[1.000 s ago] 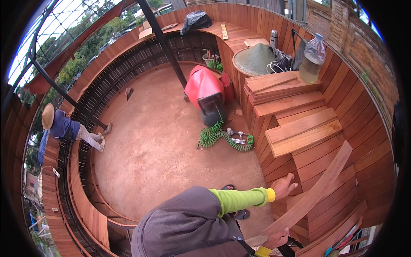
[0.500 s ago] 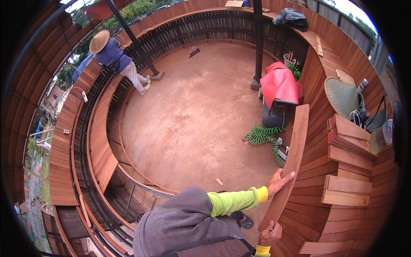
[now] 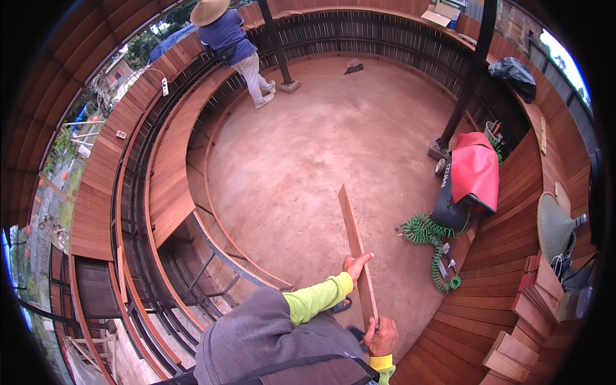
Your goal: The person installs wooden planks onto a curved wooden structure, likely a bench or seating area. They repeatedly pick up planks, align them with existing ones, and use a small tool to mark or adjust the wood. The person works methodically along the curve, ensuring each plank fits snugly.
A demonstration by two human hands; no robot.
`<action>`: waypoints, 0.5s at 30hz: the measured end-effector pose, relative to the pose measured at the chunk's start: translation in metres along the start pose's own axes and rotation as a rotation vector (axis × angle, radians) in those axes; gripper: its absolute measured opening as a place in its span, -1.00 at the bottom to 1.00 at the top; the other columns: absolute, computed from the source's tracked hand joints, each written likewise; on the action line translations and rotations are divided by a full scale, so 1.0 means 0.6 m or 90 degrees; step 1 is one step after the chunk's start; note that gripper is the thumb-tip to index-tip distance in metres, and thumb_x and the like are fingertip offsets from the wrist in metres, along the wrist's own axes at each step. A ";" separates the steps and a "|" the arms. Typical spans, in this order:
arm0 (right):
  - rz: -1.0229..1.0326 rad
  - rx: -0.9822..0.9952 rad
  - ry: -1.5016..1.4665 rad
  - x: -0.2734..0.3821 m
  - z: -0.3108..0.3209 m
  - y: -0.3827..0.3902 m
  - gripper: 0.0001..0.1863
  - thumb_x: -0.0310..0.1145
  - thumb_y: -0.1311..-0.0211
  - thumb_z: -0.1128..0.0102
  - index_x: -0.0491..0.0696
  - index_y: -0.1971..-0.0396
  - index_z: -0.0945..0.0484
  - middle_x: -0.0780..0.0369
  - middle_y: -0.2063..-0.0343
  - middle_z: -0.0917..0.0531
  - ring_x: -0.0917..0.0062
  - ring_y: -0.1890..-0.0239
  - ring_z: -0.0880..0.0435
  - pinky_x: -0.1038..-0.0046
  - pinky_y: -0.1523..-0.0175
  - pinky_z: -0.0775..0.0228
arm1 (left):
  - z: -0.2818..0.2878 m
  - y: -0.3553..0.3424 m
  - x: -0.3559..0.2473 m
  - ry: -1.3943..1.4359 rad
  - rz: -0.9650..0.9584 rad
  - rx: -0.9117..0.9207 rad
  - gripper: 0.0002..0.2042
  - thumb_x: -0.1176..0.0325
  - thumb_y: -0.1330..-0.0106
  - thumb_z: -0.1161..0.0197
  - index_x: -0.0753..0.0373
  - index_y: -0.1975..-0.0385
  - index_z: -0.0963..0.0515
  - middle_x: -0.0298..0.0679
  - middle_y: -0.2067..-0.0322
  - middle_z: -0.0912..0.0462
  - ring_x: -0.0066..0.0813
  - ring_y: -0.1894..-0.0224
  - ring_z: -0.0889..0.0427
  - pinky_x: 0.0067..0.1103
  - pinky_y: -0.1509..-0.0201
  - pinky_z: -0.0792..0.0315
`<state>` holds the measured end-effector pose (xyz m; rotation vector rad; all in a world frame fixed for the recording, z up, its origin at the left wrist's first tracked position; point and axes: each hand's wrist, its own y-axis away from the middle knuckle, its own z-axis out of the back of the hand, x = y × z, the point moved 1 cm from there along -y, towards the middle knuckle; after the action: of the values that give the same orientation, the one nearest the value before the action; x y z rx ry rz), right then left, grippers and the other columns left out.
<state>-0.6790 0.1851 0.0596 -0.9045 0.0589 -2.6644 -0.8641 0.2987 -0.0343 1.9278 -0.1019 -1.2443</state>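
A long, reddish-brown wooden plank (image 3: 351,224) is tilted on its edge over the brown floor, its far end pointing away from me. Partway along it, my left hand (image 3: 355,267) grips the board, with the thumb across its upper edge. Closer to my body, my right hand (image 3: 381,336) is closed around the near end. Both forearms have lime-green sleeves with yellow cuffs. Below the board, a dark sandal (image 3: 342,305) shows in part.
To the right are a black tank (image 3: 451,212) under a red cover (image 3: 475,168) and a coiled green hose (image 3: 425,232). Several short boards (image 3: 513,356) lie on the curved wooden bench (image 3: 443,330). Another person (image 3: 234,45) stands far left, and an open bench frame (image 3: 224,263) lies left.
The plank has swung left with both hands, from beside the right-hand bench to over the floor. My view has turned left, and the surroundings have shifted right in it.
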 end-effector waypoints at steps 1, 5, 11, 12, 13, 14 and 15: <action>0.004 0.008 -0.002 0.006 -0.005 -0.008 -0.82 -0.36 -0.08 -0.19 -0.15 0.52 -0.45 0.06 0.60 -0.47 0.13 0.50 -0.48 0.20 0.40 -0.33 | 0.008 -0.002 -0.004 0.006 -0.006 -0.020 -0.57 0.11 0.06 -0.38 0.34 0.34 -0.48 -0.23 0.48 -0.48 -0.45 0.44 -0.48 -0.43 0.40 -0.38; 0.029 0.024 -0.021 0.018 -0.012 -0.020 -0.82 -0.34 -0.08 -0.19 -0.15 0.48 -0.48 0.06 0.61 -0.49 0.13 0.52 -0.49 0.21 0.41 -0.33 | 0.028 -0.014 -0.014 0.014 -0.005 -0.050 -0.57 0.11 0.08 -0.39 0.34 0.36 -0.49 -0.23 0.52 -0.46 -0.43 0.48 -0.47 -0.42 0.44 -0.37; -0.117 -0.059 -0.245 -0.001 -0.007 -0.052 -0.62 -0.31 -0.20 -0.13 -0.18 0.04 -0.42 0.22 0.72 -0.45 0.52 0.67 -0.44 0.46 0.50 -0.28 | 0.049 -0.045 -0.020 0.030 0.017 -0.061 -0.46 0.09 0.15 -0.39 0.50 0.33 -0.51 -0.06 0.39 -0.55 -0.32 0.36 -0.54 -0.42 0.25 -0.42; -0.145 -0.090 -0.255 -0.019 0.002 -0.074 -0.55 -0.31 -0.23 -0.10 -0.18 -0.09 -0.36 0.27 0.75 -0.43 0.62 0.68 -0.42 0.53 0.51 -0.26 | 0.051 -0.049 -0.019 0.036 0.012 -0.065 -0.46 0.09 0.15 -0.39 0.50 0.33 -0.51 -0.05 0.38 -0.55 -0.32 0.35 -0.54 -0.41 0.24 -0.41; -0.128 -0.134 -0.237 -0.007 0.046 -0.117 -0.54 -0.36 -0.24 -0.05 -0.17 -0.13 -0.32 0.27 0.76 -0.42 0.64 0.69 -0.40 0.54 0.52 -0.24 | 0.054 -0.049 -0.018 0.042 0.010 -0.068 -0.46 0.10 0.15 -0.38 0.50 0.33 -0.51 -0.04 0.38 -0.55 -0.32 0.35 -0.54 -0.40 0.23 -0.41; -0.114 -0.179 -0.218 0.003 0.090 -0.160 -0.53 -0.40 -0.26 0.00 -0.16 -0.17 -0.29 0.28 0.77 -0.41 0.66 0.70 -0.38 0.55 0.52 -0.23 | 0.051 -0.036 -0.030 0.057 0.037 -0.055 -0.58 0.15 0.08 -0.37 0.35 0.31 -0.52 -0.22 0.45 -0.48 -0.44 0.38 -0.48 -0.46 0.32 -0.38; -0.095 -0.217 -0.200 0.016 0.132 -0.205 -0.52 -0.45 -0.28 0.04 -0.14 -0.21 -0.25 0.28 0.78 -0.40 0.68 0.71 -0.36 0.56 0.53 -0.21 | 0.058 -0.035 -0.024 0.065 0.045 -0.055 -0.59 0.16 0.07 -0.37 0.35 0.31 -0.52 -0.23 0.45 -0.48 -0.44 0.38 -0.47 -0.46 0.32 -0.38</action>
<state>-0.6745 0.3034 0.1458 -1.4790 0.3958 -2.6549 -0.9062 0.2986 -0.0439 1.8939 -0.0614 -1.0850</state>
